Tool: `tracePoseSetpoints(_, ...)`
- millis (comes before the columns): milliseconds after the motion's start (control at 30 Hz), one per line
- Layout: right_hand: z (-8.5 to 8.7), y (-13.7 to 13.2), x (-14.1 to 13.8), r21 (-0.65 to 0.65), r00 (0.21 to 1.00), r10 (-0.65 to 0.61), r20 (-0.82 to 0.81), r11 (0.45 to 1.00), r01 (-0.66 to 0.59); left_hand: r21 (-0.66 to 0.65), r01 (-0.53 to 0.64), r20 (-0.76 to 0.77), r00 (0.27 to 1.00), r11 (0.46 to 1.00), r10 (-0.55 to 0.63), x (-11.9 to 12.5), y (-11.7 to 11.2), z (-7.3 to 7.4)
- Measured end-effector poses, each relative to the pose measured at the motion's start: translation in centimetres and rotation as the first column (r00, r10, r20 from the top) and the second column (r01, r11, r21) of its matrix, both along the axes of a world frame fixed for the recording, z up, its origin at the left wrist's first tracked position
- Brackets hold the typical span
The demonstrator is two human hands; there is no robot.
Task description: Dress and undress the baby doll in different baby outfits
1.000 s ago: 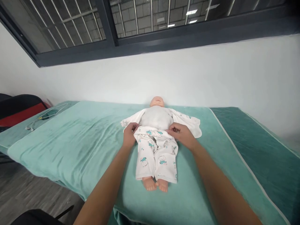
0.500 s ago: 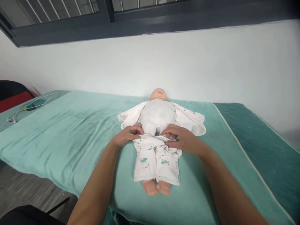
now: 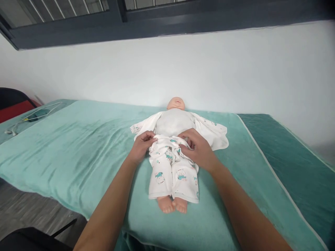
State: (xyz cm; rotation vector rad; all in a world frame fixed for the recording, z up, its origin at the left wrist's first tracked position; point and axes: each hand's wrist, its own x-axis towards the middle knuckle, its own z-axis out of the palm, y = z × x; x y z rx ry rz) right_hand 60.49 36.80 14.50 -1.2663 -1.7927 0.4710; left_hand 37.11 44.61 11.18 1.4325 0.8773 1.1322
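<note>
A baby doll [image 3: 176, 103] lies on its back, head toward the wall and bare feet toward me. White printed pants [image 3: 160, 177] cover its legs, with the waistband drawn up over the lower belly. My left hand [image 3: 143, 144] pinches the waistband at its left side. On the other side, my right hand [image 3: 196, 148] is closed on the waistband near the middle right, its fingers partly curled out of sight. The doll's white body [image 3: 175, 122] shows above the pants. A white printed shirt [image 3: 210, 130] lies spread beneath it, sleeves out to both sides.
A light green cover [image 3: 78, 150] spreads over the bed, with a darker green strip [image 3: 285, 150] at the right. At the far left lie a white cord [image 3: 23, 122] and a red and black chair [image 3: 15, 108]. A wall [image 3: 235, 69] rises behind the bed.
Both hands have moved up toward the doll's belly, pulling the pants' waistband higher. The gap between the doll's legs is now covered by the cloth.
</note>
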Motion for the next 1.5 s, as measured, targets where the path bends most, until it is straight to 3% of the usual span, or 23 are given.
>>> tracePoseSetpoints(133, 0.0, 0.2, -0.5, -0.014, 0.992, 0.112, -0.059, 0.994, -0.113, 0.029, -0.033, 0.022, 0.999, 0.999, 0.032, 1.0, -0.4, 0.4)
tracePoseSetpoints(333, 0.0, 0.8, -1.3, -0.054, 0.996, 0.038, 0.078, 0.998, -0.034, 0.105, 0.174, -0.135, 0.978, 0.979, -0.159, 1.6, -1.8, 1.4)
tracePoseSetpoints(433, 0.0, 1.1, -1.7, -0.042, 0.994, 0.048, 0.103, 0.998, -0.044, 0.108, 0.211, -0.154, 0.969, 0.972, -0.193, 1.4, -1.9, 1.5)
tracePoseSetpoints(567, 0.4, 1.0, -2.1, -0.041, 0.996, 0.058, 0.072, 0.998, -0.055, 0.117, 0.184, -0.095, 0.980, 0.976, -0.173, 1.4, -1.5, 0.8)
tracePoseSetpoints(667, 1.2, 0.5, -1.5, -0.123, 0.996, 0.066, -0.064, 0.990, -0.073, 0.118, 0.092, -0.051, 0.995, 0.989, -0.086, 1.4, -1.4, 0.3)
tracePoseSetpoints(800, 2.2, -0.2, 1.0, -0.382, 0.964, 0.164, -0.211, 0.894, -0.236, 0.019, 0.020, -0.085, 0.996, 1.000, -0.018, 1.4, -1.6, 0.1)
tracePoseSetpoints(900, 1.7, -0.1, 3.4, -0.469, 0.935, 0.184, -0.304, 0.825, -0.315, -0.011, 0.017, -0.130, 0.991, 1.000, -0.018, 1.2, -1.7, 0.2)
tracePoseSetpoints(1000, 0.4, 0.8, 4.8, -0.429, 0.855, 0.050, -0.516, 0.849, -0.308, -0.014, 0.004, -0.132, 0.991, 1.000, -0.006, 1.1, -1.6, 0.2)
tracePoseSetpoints(1100, -0.9, 2.1, 5.2, -0.369, 0.689, -0.117, -0.715, 0.901, -0.230, -0.028, -0.015, -0.062, 0.998, 0.999, 0.013, 1.2, -1.3, -0.1)
tracePoseSetpoints(1300, -2.4, 3.7, 4.9, -0.348, 0.391, -0.272, -0.879, 0.927, -0.137, -0.054, -0.113, 0.154, 0.981, 0.992, 0.120, 1.3, -0.5, -0.6)
tracePoseSetpoints(1400, -3.1, 3.8, 4.5, -0.326, 0.341, -0.258, -0.904, 0.932, -0.158, -0.064, -0.179, 0.200, 0.962, 0.982, 0.188, 1.6, 0.8, -0.4)
tracePoseSetpoints(1500, -3.6, 3.7, 4.3, -0.305, 0.342, -0.226, -0.912, 0.931, -0.199, -0.047, -0.203, 0.195, 0.959, 0.978, 0.208, 2.0, 2.7, 0.0)
